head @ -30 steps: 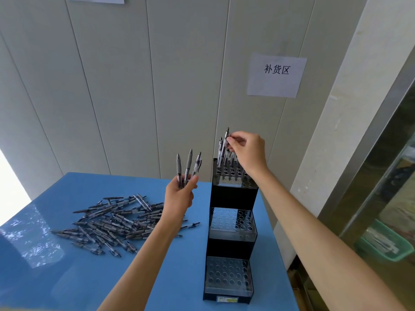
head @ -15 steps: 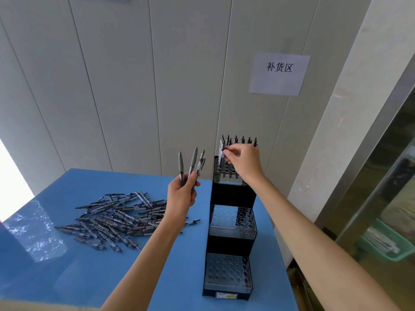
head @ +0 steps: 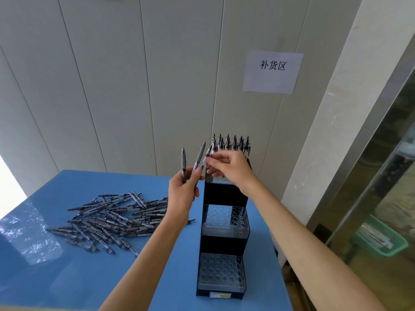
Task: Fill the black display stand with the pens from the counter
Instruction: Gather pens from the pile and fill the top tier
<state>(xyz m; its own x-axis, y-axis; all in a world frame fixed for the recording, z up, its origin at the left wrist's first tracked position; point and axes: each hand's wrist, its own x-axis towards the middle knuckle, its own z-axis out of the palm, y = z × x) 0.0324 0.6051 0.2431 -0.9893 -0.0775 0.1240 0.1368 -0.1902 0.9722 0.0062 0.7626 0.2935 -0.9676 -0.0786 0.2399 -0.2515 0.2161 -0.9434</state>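
Observation:
A black three-tier display stand (head: 224, 195) stands on the blue counter (head: 67, 277). Several pens (head: 231, 143) stand upright in its top tier; the middle and bottom tiers show open holes. My left hand (head: 183, 194) grips three pens (head: 197, 160) upright, just left of the stand's top. My right hand (head: 229, 166) reaches across the top tier and pinches the rightmost of those three pens near its upper end. A heap of loose pens (head: 112, 218) lies on the counter to the left.
A panelled wall with a paper sign (head: 272, 71) rises behind the counter. A pillar and a metal-framed glass door stand at the right, with a green basket (head: 381, 240) on the floor behind the glass. The counter's right edge runs just past the stand.
My right hand let go of the pen it set into the top tier and moved left to the pens in my left hand. My left hand stayed raised.

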